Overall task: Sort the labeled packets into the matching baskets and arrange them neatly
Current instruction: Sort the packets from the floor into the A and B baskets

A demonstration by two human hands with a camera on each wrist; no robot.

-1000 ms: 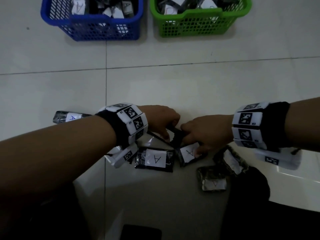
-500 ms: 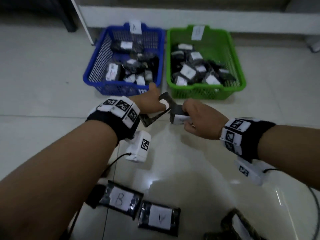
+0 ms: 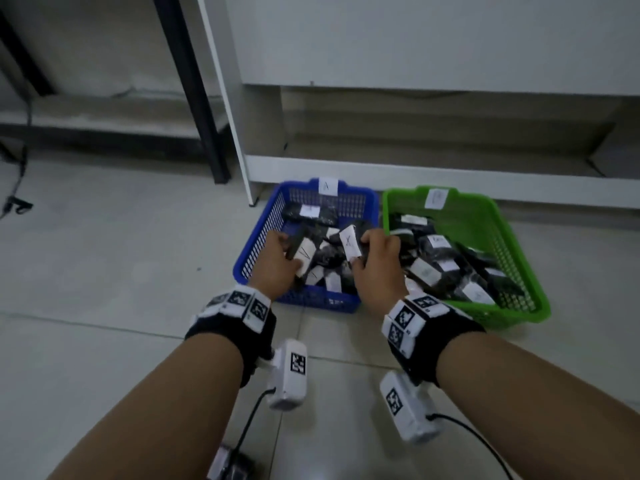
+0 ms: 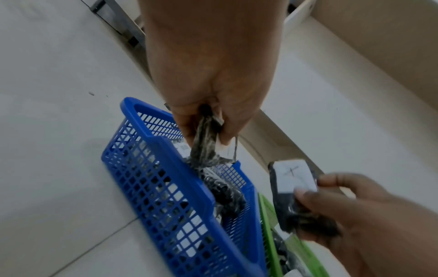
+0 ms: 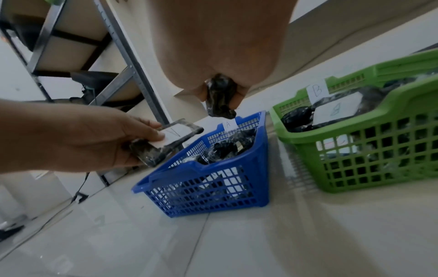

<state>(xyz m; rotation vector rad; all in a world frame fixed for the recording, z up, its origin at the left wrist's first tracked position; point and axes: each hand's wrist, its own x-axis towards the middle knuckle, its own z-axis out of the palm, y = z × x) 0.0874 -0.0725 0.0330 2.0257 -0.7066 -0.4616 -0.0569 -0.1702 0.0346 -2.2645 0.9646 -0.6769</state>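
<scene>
Two grips pinched — left hand [image 3: 277,265] holds packet [image 3: 304,254], right hand [image 3: 375,268] another.

Two dark packets with white labels are held above the blue basket [image 3: 360,199]: the left packet [image 3: 304,252] is tilted, the right packet [image 3: 350,244] stands nearly upright (its label seems to read A). The blue basket, tagged A, and the green basket [image 3: 512,244], tagged B, stand side by side on the floor, both holding piled packets.
</scene>
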